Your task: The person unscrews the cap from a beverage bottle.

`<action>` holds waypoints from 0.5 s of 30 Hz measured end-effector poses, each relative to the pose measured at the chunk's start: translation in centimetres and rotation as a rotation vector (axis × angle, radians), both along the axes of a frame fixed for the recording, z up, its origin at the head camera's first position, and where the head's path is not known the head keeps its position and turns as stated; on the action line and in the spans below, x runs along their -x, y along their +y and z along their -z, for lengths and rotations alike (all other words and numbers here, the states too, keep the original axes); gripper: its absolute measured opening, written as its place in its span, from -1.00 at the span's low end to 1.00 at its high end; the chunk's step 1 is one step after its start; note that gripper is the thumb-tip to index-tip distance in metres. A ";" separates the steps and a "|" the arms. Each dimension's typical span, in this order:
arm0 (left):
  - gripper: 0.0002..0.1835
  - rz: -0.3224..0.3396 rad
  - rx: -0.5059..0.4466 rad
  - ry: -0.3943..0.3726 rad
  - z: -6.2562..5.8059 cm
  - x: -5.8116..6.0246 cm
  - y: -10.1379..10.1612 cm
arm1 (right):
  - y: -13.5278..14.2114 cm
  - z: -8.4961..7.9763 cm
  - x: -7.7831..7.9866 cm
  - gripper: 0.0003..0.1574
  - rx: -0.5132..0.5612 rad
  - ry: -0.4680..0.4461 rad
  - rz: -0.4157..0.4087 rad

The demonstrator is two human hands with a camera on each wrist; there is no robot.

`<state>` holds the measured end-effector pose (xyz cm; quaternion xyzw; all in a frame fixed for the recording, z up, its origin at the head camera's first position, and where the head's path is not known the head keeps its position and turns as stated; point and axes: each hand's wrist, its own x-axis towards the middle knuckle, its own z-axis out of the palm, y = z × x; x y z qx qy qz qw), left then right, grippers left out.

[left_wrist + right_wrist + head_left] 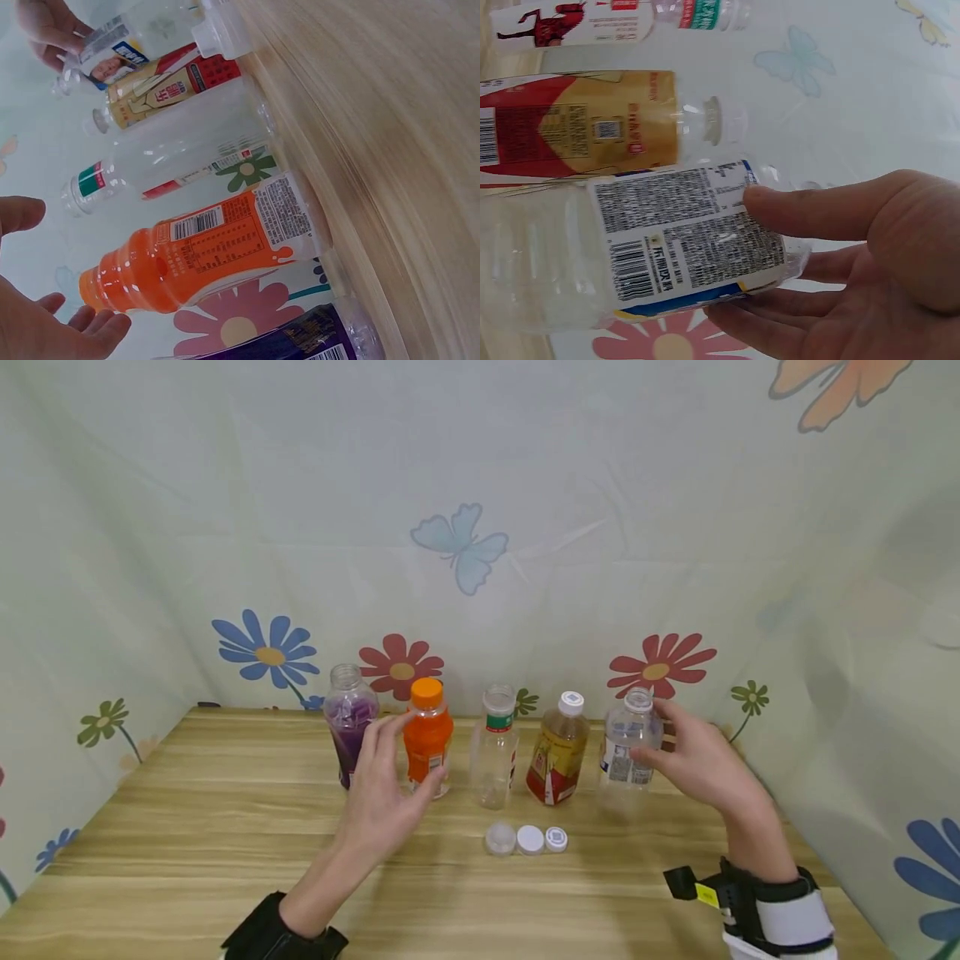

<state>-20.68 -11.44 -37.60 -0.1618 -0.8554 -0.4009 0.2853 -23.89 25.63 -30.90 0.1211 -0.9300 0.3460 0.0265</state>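
My right hand (701, 760) holds a clear capless bottle (628, 735) at the right end of a row, with the thumb (810, 206) on its printed label and the other fingers round the far side. My left hand (386, 793) is spread in front of an orange drink bottle (429, 739) with an orange cap. In the left wrist view, that hand's thumb and fingers are apart, near the orange cap (88, 289), with nothing between them. Between the two hands stand a clear bottle with a green neck band (495, 760) and a capped amber drink bottle (558, 756).
A capless bottle with a purple label (351, 727) stands at the row's left end. Three loose caps lie side by side in front: a translucent cap (500, 839), a plain white cap (530, 840) and a printed white cap (557, 839). A flowered curtain (555, 610) hangs behind the wooden table (225, 827).
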 end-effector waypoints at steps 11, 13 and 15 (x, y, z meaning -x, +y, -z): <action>-0.14 -0.005 0.014 -0.033 0.3 0.3 -0.2 | 0.1 2.3 2.1 -0.02 0.104 -0.036 0.028; -0.13 -0.006 0.023 -0.043 0.4 0.3 -0.2 | 0.1 2.5 2.3 -0.02 0.115 -0.043 0.027; -0.12 -0.008 0.032 -0.048 0.4 0.3 -0.2 | 0.2 2.7 2.5 -0.03 0.121 -0.050 0.025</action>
